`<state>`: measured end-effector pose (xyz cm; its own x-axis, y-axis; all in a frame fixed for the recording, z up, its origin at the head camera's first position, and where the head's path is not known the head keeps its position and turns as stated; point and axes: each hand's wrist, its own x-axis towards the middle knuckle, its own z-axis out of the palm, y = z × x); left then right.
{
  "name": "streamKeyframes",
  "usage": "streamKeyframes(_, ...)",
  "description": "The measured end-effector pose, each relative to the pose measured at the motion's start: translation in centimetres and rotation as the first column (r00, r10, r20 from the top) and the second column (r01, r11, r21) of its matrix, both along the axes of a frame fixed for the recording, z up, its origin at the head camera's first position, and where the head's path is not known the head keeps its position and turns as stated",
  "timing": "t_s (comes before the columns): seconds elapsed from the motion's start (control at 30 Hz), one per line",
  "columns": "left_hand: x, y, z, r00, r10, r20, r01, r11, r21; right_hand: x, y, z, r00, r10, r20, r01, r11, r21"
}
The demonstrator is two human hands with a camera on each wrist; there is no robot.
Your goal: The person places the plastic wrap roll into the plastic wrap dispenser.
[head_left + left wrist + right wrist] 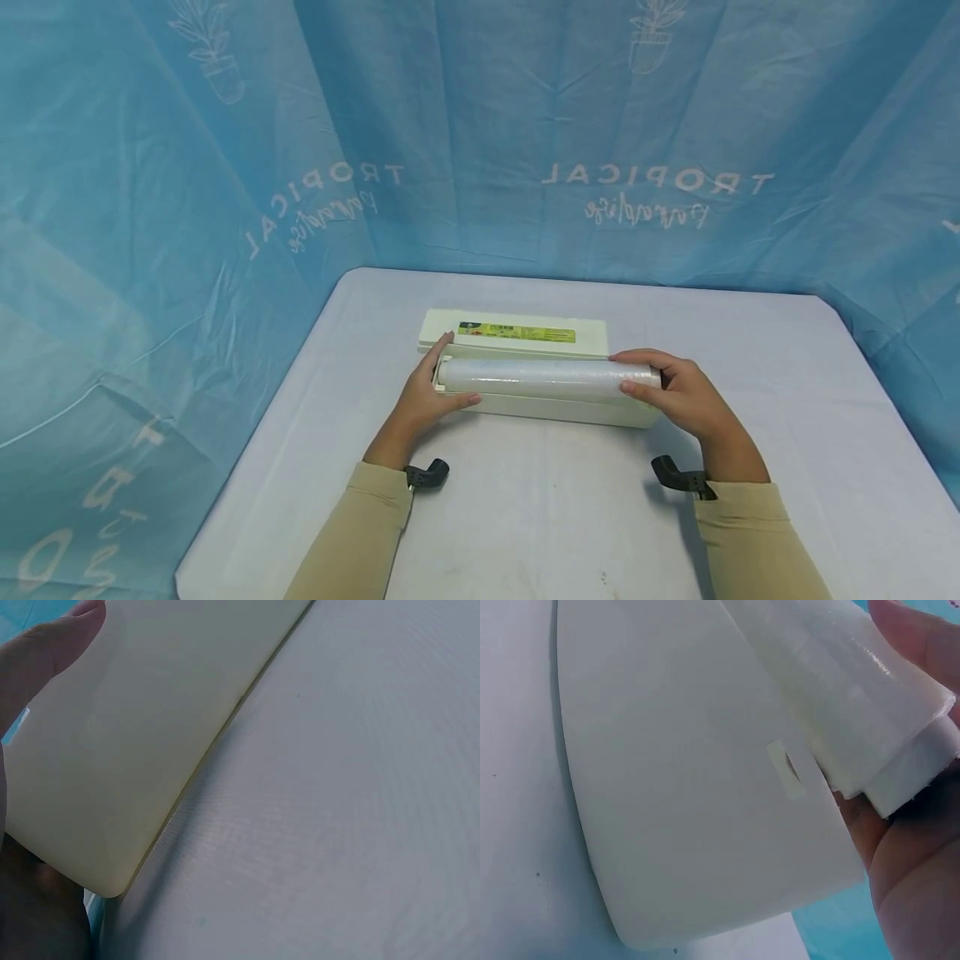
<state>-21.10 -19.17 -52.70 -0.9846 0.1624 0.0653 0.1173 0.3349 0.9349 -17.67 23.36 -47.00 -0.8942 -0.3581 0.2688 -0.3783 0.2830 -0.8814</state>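
A roll of clear plastic wrap (pixel 532 377) lies along a long pale dispenser box (pixel 558 408), its right end raised above the box rim. In the head view, the box's lid (pixel 441 327) is folded back behind it and bears a yellow-green label. My left hand (pixel 422 402) grips the box's left end, thumb on the front wall. At the other end, my right hand (pixel 686 398) holds the roll's end between thumb and fingers. The right wrist view shows the roll's white core (pixel 915 765) jutting out beside the box's end.
The box stands on a table with a white cloth (pixel 517 517). Blue printed curtains (pixel 480 150) hang behind and at both sides of the table. A black wrist mount (pixel 429 474) sits on each forearm.
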Motion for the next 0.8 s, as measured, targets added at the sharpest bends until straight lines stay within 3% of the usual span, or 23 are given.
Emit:
streamKeyframes(0.3,0.1,0.09,-0.02,1.0,0.003,-0.006,-0.003,1.0,0.014,-0.12,-0.15,0.34,0.999,-0.017,-0.05,0.02,0.999,0.045)
streamKeyframes(0.8,0.23,0.08,0.09,1.0,0.004,-0.009,-0.004,1.0,0.02,-0.47,-0.08,-0.28,0.995,-0.104,0.004,0.102,0.985,0.14)
